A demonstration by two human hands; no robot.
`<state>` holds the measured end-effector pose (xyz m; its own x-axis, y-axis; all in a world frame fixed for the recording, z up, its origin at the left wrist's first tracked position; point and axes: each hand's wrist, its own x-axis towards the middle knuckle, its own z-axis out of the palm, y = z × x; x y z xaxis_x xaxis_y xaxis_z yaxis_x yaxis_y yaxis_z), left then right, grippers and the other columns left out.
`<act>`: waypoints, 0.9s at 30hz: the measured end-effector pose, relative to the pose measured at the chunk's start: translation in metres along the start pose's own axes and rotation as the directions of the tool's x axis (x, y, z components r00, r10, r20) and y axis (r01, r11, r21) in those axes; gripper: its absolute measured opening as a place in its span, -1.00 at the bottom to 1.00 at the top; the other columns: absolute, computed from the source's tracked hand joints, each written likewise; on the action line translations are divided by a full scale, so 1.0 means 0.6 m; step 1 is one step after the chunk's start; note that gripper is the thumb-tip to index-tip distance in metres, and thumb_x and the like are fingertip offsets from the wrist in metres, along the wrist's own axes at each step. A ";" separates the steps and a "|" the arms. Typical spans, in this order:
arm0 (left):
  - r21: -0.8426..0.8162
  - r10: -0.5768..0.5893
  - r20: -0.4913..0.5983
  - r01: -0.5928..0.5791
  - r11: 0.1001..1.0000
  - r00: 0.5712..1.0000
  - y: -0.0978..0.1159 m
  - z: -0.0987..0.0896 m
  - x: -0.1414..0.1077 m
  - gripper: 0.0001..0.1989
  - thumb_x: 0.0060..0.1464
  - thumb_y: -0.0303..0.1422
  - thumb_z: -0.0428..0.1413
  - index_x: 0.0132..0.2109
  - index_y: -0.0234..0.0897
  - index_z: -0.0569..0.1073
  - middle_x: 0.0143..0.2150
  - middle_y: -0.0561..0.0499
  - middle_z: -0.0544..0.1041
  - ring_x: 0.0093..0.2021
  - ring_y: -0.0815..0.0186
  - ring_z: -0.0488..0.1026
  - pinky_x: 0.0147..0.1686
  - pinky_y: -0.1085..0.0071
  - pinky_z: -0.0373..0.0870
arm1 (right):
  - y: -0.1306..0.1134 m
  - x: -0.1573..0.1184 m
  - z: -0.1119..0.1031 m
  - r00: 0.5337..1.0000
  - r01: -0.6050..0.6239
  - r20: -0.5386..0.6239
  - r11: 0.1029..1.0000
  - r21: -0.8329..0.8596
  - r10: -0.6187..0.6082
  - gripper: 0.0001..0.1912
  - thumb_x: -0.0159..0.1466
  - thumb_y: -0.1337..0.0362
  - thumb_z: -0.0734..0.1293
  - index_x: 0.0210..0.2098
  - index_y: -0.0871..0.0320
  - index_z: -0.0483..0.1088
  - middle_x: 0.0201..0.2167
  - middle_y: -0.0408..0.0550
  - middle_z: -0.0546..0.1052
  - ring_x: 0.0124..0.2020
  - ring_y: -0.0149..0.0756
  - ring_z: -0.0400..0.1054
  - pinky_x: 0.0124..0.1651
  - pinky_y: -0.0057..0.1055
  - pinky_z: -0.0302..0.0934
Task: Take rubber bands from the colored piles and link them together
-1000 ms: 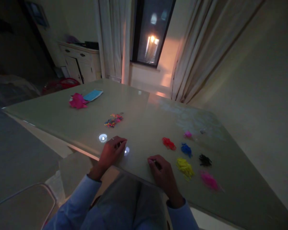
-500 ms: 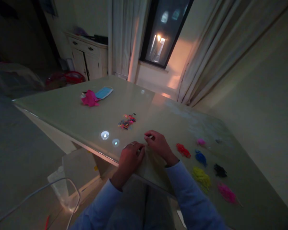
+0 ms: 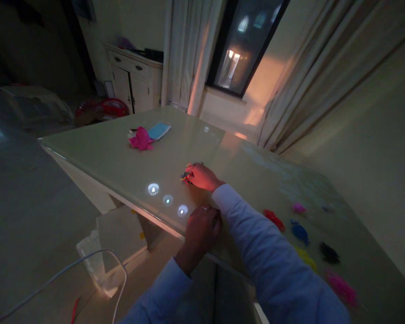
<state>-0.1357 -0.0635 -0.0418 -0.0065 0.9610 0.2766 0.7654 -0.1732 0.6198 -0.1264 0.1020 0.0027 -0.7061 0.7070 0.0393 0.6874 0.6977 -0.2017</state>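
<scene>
My right hand (image 3: 202,176) reaches over the small heap of mixed coloured rubber bands (image 3: 185,178), its fingers pinched together in them. The hand covers most of the heap, and only loops at its left and far side show. Nearer the table's front edge my left hand (image 3: 204,227) is closed, fingers curled in; what it holds, if anything, is hidden. To the right lie sorted bunches of bands: red (image 3: 274,219), blue (image 3: 299,232), black (image 3: 329,253), yellow (image 3: 305,258) partly behind my right sleeve, and pink (image 3: 340,287).
A crumpled pink wrapper (image 3: 141,138) and a blue face mask (image 3: 159,130) lie at the far left of the glossy table (image 3: 111,157). A smaller pink bunch (image 3: 299,208) sits farther back right. Lamp reflections show on the tabletop. A white cable (image 3: 84,257) loops below, left.
My right hand has moved forward and left from beside my left hand onto the mixed heap. My left hand stays near the front edge. The view has shifted slightly.
</scene>
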 end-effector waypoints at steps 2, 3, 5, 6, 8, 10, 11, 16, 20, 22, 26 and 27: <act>-0.004 0.007 -0.002 -0.007 1.000 1.000 0.000 0.001 -0.001 -0.81 0.19 -0.42 0.03 -0.22 -0.22 0.55 -0.27 -0.08 0.56 -0.20 0.20 0.49 -0.17 0.33 0.36 | 0.004 0.009 0.000 1.000 -0.014 0.002 1.000 -0.024 0.014 -0.80 0.33 0.38 0.28 -0.20 0.09 0.56 -0.15 -0.04 0.59 -0.18 -0.32 0.44 -0.10 -0.50 0.23; -0.002 0.008 0.001 -0.008 1.000 1.000 0.000 0.001 -0.001 -0.81 0.19 -0.42 0.03 -0.21 -0.22 0.55 -0.27 -0.08 0.56 -0.20 0.20 0.49 -0.18 0.33 0.36 | 0.006 0.013 0.000 1.000 -0.023 0.004 0.999 -0.038 0.023 -0.78 0.34 0.38 0.27 -0.18 0.08 0.56 -0.15 -0.04 0.59 -0.18 -0.33 0.44 -0.11 -0.50 0.23; 0.013 0.008 0.015 -0.008 1.000 1.000 0.000 0.001 -0.001 -0.81 0.20 -0.41 0.02 -0.21 -0.22 0.55 -0.28 -0.09 0.56 -0.20 0.19 0.49 -0.19 0.32 0.36 | 0.010 0.021 0.002 0.999 -0.042 0.011 0.997 -0.068 0.043 -0.75 0.33 0.40 0.26 -0.14 0.07 0.56 -0.13 -0.05 0.59 -0.18 -0.33 0.45 -0.12 -0.51 0.22; 0.023 0.008 0.023 -0.008 1.000 1.000 0.001 0.000 -0.001 -0.81 0.20 -0.41 0.02 -0.21 -0.23 0.55 -0.28 -0.09 0.56 -0.21 0.18 0.49 -0.20 0.32 0.36 | 0.011 0.024 0.003 0.998 -0.052 0.018 0.995 -0.085 0.054 -0.74 0.33 0.40 0.26 -0.12 0.07 0.56 -0.12 -0.04 0.59 -0.18 -0.33 0.45 -0.14 -0.51 0.22; 0.042 0.004 0.042 -0.006 0.999 0.999 0.002 -0.002 0.000 -0.82 0.19 -0.42 0.03 -0.22 -0.24 0.55 -0.28 -0.10 0.56 -0.21 0.17 0.49 -0.21 0.31 0.36 | 0.012 0.031 0.006 0.997 -0.066 0.033 0.990 -0.121 0.071 -0.74 0.31 0.40 0.28 -0.12 0.06 0.57 -0.12 -0.04 0.59 -0.19 -0.31 0.46 -0.18 -0.50 0.23; 0.056 0.000 0.059 -0.003 0.998 0.998 0.003 -0.004 0.000 -0.82 0.18 -0.43 0.03 -0.24 -0.25 0.54 -0.28 -0.11 0.56 -0.21 0.16 0.49 -0.22 0.31 0.35 | 0.010 0.036 0.006 0.996 -0.064 0.049 0.985 -0.157 0.073 -0.74 0.30 0.40 0.28 -0.14 0.05 0.57 -0.11 -0.03 0.58 -0.19 -0.28 0.46 -0.20 -0.47 0.23; 0.062 -0.002 0.065 -0.002 0.998 0.998 0.003 -0.004 0.001 -0.82 0.18 -0.43 0.03 -0.25 -0.25 0.54 -0.29 -0.12 0.55 -0.21 0.15 0.49 -0.23 0.31 0.35 | 0.008 0.039 0.004 0.996 -0.056 0.057 0.983 -0.174 0.067 -0.74 0.30 0.41 0.28 -0.15 0.06 0.58 -0.10 -0.02 0.58 -0.18 -0.26 0.46 -0.21 -0.46 0.23; 0.073 0.007 0.065 -0.011 0.997 0.998 0.004 -0.004 0.002 -0.81 0.19 -0.42 0.02 -0.26 -0.26 0.55 -0.29 -0.12 0.55 -0.23 0.15 0.49 -0.25 0.31 0.35 | -0.005 0.044 -0.012 0.993 0.013 0.116 0.970 -0.244 0.016 -0.76 0.26 0.47 0.28 -0.24 0.12 0.58 -0.09 0.03 0.58 -0.20 -0.20 0.47 -0.25 -0.41 0.22; 0.046 0.018 0.056 -0.021 0.999 0.998 0.005 -0.005 0.002 -0.81 0.19 -0.42 0.03 -0.24 -0.27 0.56 -0.29 -0.12 0.56 -0.22 0.16 0.50 -0.22 0.31 0.36 | -0.010 0.042 -0.022 0.989 0.050 0.148 0.959 -0.278 -0.008 -0.74 0.27 0.48 0.25 -0.21 0.16 0.57 -0.07 0.08 0.58 -0.18 -0.17 0.48 -0.22 -0.38 0.25; 0.031 0.015 0.056 -0.017 0.999 0.998 0.005 -0.005 0.002 -0.82 0.19 -0.43 0.04 -0.23 -0.27 0.56 -0.28 -0.12 0.56 -0.21 0.17 0.50 -0.21 0.31 0.37 | -0.011 0.039 -0.022 0.988 0.051 0.153 0.956 -0.288 -0.006 -0.73 0.29 0.47 0.24 -0.17 0.16 0.55 -0.05 0.10 0.57 -0.17 -0.17 0.49 -0.20 -0.38 0.27; 0.028 -0.012 0.032 0.011 1.000 0.999 0.006 -0.003 0.001 -0.82 0.19 -0.43 0.05 -0.22 -0.28 0.56 -0.28 -0.10 0.57 -0.20 0.17 0.51 -0.19 0.32 0.37 | -0.014 0.032 -0.021 0.991 0.027 0.132 0.957 -0.290 0.012 -0.73 0.29 0.43 0.25 -0.09 0.18 0.51 0.00 0.13 0.54 -0.15 -0.17 0.50 -0.16 -0.38 0.31; 0.030 -0.016 0.026 0.015 0.999 1.000 0.005 -0.002 0.001 -0.82 0.19 -0.43 0.05 -0.22 -0.27 0.56 -0.29 -0.09 0.57 -0.20 0.18 0.51 -0.19 0.32 0.37 | -0.014 0.030 -0.021 0.993 0.017 0.118 0.958 -0.285 0.017 -0.73 0.29 0.42 0.25 -0.07 0.18 0.50 0.01 0.14 0.53 -0.15 -0.18 0.50 -0.15 -0.37 0.31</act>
<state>-0.1338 -0.0635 -0.0388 -0.0021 0.9689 0.2473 0.7844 -0.1518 0.6014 -0.1429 0.1103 0.0176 -0.7091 0.7006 -0.0796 0.6953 0.7136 0.0863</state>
